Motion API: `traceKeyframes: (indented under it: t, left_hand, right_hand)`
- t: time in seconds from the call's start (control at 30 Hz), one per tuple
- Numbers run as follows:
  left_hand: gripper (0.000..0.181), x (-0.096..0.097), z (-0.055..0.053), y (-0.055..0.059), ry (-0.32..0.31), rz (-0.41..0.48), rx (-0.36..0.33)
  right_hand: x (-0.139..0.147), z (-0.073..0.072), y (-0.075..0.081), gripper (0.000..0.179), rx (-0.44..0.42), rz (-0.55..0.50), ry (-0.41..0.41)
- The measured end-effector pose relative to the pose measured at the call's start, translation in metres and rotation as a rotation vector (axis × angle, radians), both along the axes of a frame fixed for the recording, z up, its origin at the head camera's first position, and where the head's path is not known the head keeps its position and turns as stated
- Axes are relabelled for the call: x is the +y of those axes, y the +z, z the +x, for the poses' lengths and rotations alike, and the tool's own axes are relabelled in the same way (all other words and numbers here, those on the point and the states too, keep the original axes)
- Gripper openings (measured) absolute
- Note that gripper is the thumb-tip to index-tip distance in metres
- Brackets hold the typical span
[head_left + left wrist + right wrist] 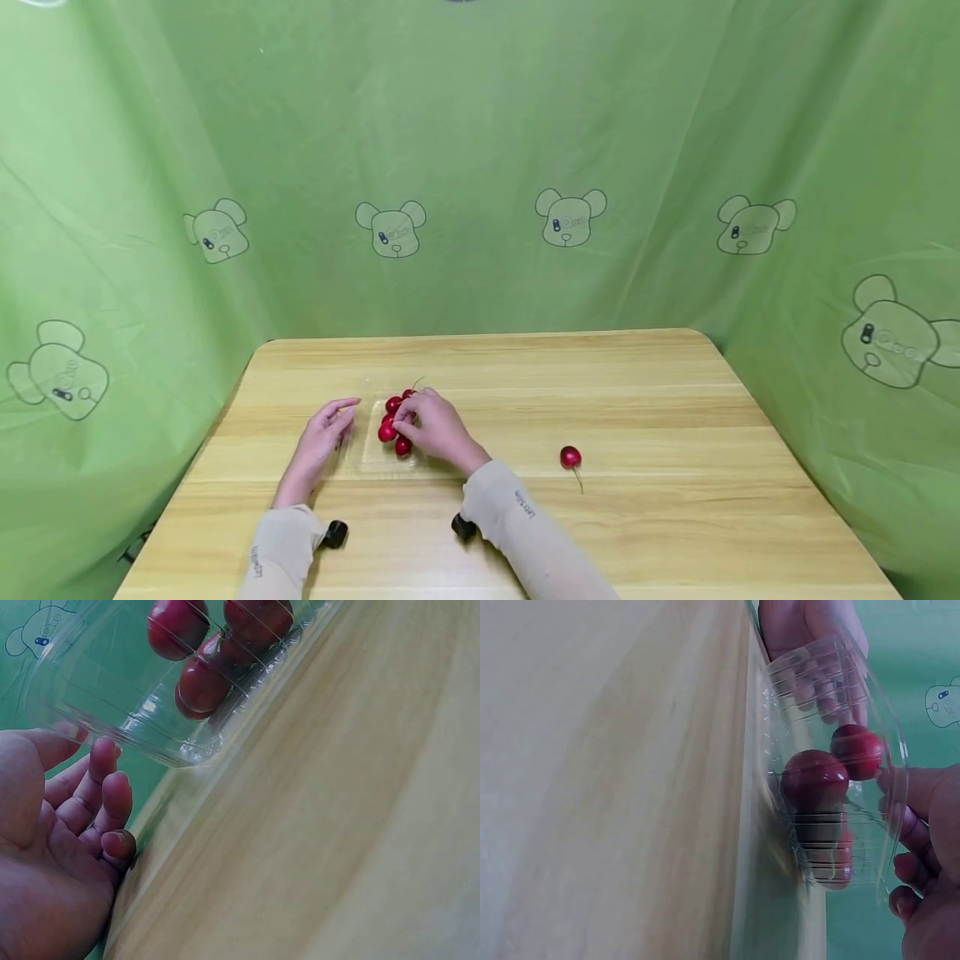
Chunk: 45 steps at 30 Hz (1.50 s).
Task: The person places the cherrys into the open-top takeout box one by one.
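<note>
A clear plastic box (pixel 372 464) stands on the table with several red cherries (pixel 402 447) inside. Over it, my right hand (pixel 440 427) pinches one cherry (pixel 856 752) between thumb and fingertips; whether by its stem or its flesh cannot be told. That cherry (pixel 178 628) hangs above the others in the left wrist view. At the box's left side is my left hand (pixel 321 440), its fingers loosely bent and holding nothing. The left fingertips (pixel 104 754) lie close to the box wall; whether they touch it is unclear.
A single cherry (pixel 571 457) with a long stem lies on the wooden table (pixel 675 517), right of the box. Green curtains (pixel 480 283) with bear-head outlines enclose the table at the back and sides.
</note>
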<state>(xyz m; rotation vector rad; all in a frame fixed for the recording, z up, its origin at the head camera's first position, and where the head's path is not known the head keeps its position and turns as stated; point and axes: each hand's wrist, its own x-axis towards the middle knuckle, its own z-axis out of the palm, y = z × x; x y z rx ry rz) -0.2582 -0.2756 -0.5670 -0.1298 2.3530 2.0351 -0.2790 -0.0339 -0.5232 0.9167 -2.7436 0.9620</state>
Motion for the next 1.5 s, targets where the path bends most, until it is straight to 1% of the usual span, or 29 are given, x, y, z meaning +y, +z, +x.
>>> traceKeyframes:
  t: [0.23, 0.4, 0.57, 0.83, 1.07, 1.23, 1.27, 1.3, 1.33, 1.5]
  left_hand:
    - [0.042, 0.002, -0.002, 0.001, -0.009, 0.014, 0.011]
    - [0.040, 0.003, -0.003, 0.002, -0.001, 0.024, 0.010]
    - [0.040, 0.003, -0.003, 0.002, 0.009, 0.018, 0.010]
    - [0.044, 0.004, -0.004, 0.001, -0.005, 0.006, 0.006]
    - [0.043, 0.003, -0.004, 0.002, 0.003, 0.025, -0.006]
    - [0.044, 0.003, -0.002, 0.003, -0.002, 0.020, -0.005]
    - [0.043, 0.004, -0.002, 0.003, -0.001, 0.023, -0.005]
    - [0.043, 0.005, 0.000, 0.007, -0.006, 0.024, -0.013]
    - [0.043, 0.005, 0.001, 0.007, -0.004, 0.029, -0.014]
    - [0.042, 0.003, 0.002, 0.006, -0.004, 0.023, -0.004]
  right_hand:
    - [0.001, -0.001, -0.003, 0.008, 0.024, 0.033, -0.021]
    - [0.001, 0.000, -0.003, 0.009, 0.009, 0.055, -0.037]
    - [0.001, 0.000, -0.001, 0.009, -0.005, 0.052, -0.034]
    - [0.003, -0.001, -0.002, 0.007, -0.013, 0.056, -0.031]
    - [0.003, -0.001, -0.001, 0.006, -0.027, 0.034, -0.009]
    - [0.004, -0.002, -0.001, 0.004, -0.040, 0.022, 0.008]
    - [0.004, -0.002, -0.001, 0.003, -0.043, 0.017, 0.014]
    - [0.005, -0.002, -0.001, 0.003, -0.047, 0.008, 0.018]
    - [0.005, -0.002, -0.001, 0.004, -0.048, -0.001, 0.024]
    - [0.009, -0.003, 0.007, 0.005, -0.079, -0.045, 0.035]
